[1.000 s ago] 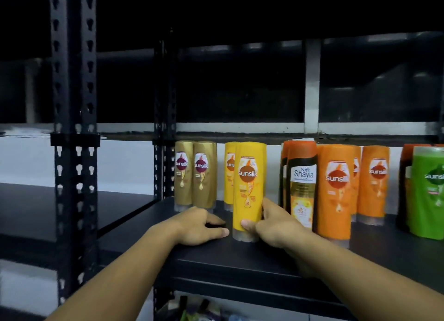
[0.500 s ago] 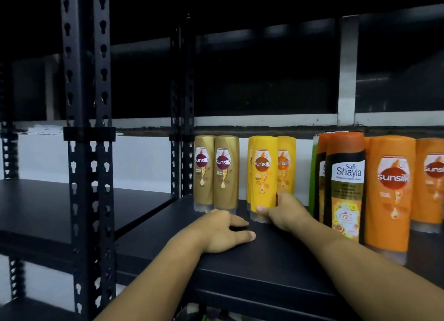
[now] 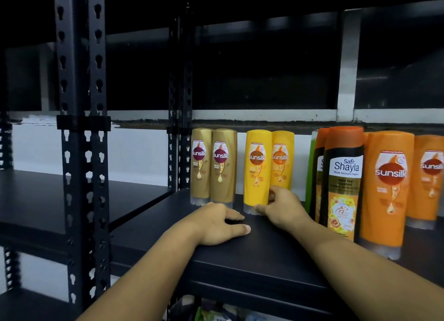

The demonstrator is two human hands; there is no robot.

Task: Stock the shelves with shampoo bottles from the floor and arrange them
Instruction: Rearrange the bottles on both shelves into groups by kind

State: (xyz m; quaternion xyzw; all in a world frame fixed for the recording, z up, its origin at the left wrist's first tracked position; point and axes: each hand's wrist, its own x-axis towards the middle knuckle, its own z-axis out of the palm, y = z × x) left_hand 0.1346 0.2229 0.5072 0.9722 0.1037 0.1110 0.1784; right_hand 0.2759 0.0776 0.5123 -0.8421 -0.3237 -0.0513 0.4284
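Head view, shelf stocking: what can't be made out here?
- Green bottle: a sliver only, hidden behind the Safi Shayla bottle and the one behind it; label unreadable.
- Rightmost orange Sunsilk bottle: cut off by the right edge.
- Items under the shelf: cut off by the bottom edge, dark, unidentifiable.
- Yellow Sunsilk bottle: small print too fine; right hand covers its lower right side.
- Left hand: its palm is hidden against the shelf.

Hidden behind the right hand (image 3: pixel 283 207): the foot of the rear yellow bottle (image 3: pixel 283 160). Mostly covered by the orange bottles in front: a green bottle (image 3: pixel 313 157), only a sliver visible, and a second Safi Shayla bottle (image 3: pixel 320 166). Cut off by the right edge: the last orange bottle (image 3: pixel 430 176); too dark and cropped to identify: packets below the shelf (image 3: pixel 211 313).
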